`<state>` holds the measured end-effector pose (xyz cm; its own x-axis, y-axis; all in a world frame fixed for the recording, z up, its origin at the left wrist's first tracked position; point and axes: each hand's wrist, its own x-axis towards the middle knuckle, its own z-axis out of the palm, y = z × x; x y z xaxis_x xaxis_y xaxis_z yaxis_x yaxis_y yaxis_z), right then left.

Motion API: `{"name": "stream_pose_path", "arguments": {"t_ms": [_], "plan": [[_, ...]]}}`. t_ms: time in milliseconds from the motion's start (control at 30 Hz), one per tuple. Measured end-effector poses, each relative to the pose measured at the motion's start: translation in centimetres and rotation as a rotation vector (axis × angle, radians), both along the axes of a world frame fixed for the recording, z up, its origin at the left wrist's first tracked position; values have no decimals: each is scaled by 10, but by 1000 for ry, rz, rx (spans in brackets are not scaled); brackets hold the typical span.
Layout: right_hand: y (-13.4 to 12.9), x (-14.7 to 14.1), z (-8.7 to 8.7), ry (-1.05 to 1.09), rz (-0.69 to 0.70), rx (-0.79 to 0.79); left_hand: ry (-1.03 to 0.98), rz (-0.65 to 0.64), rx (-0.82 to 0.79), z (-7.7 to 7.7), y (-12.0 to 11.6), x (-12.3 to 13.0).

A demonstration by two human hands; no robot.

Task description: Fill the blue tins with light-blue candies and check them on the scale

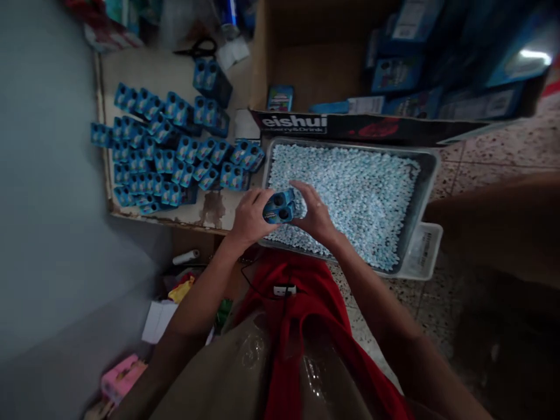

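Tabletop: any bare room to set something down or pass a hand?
Bare tabletop shows left of the scissors, beyond the blue boxes, and at the near edge around the brown stain, left of the left hand. Crowded: the middle, packed with boxes; the tray, mostly covered in pellets.

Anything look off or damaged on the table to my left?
Yes. One blue pack sticks out past the far left edge of the table, unlike the other packs, which sit crookedly bunched. Near the front edge, a brown patch breaks the pale top; it may be wear or a stain.
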<state>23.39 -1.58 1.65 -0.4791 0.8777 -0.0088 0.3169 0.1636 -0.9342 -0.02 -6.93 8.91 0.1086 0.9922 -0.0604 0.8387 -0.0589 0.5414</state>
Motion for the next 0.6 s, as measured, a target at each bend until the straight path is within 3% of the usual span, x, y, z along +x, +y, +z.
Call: {"name": "stream_pose_path", "arguments": {"t_ms": [167, 267, 367, 600], "plan": [[-4, 11, -24, -223, -104, 25, 56, 241, 89, -7, -36, -42], [-9, 31, -37, -414, -134, 111, 49, 260, 103, -13, -43, -49], [-13, 37, -48, -495, -99, 78, -4, 245, 80, -20, -36, -40], [12, 28, -59, -54, -466, -374, 65, 291, 155, -35, 16, 2]]}}
